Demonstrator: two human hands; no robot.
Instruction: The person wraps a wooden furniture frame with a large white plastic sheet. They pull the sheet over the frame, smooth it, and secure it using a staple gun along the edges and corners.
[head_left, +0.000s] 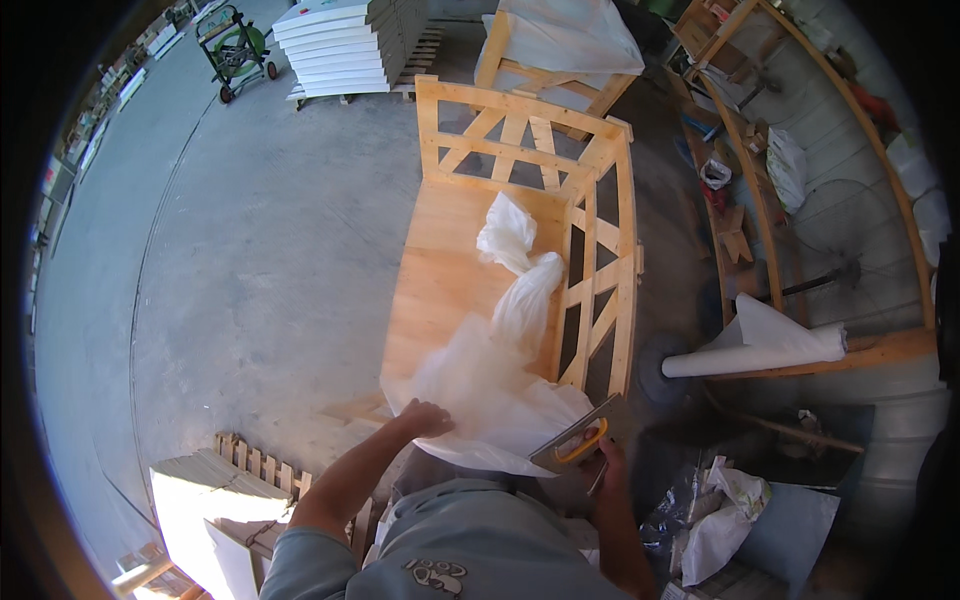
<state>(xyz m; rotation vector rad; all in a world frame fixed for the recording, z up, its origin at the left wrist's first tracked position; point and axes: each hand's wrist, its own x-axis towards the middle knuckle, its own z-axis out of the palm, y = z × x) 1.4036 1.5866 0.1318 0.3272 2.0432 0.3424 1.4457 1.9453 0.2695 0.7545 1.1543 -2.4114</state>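
Note:
White translucent plastic sheeting [470, 370] lies bunched across the floor of a wooden crate [430, 270] and hangs over its near edge. My left hand [425, 418] is closed on the left part of this sheeting. A grey metal hand tool with a yellow-orange handle [578, 437] is in my right hand [607, 465], over the sheeting's near right corner. Its exact kind is hard to make out. Slatted, cross-braced sides rise at the crate's far end and right.
A roll of white plastic sheeting [760, 352] lies at the right, below wooden shelving [760, 230]. Behind the crate stand a plastic-covered wooden frame [560, 50] and stacked white panels [340, 50]. More panels [220, 500] are at the near left, plastic scraps [725, 525] near right.

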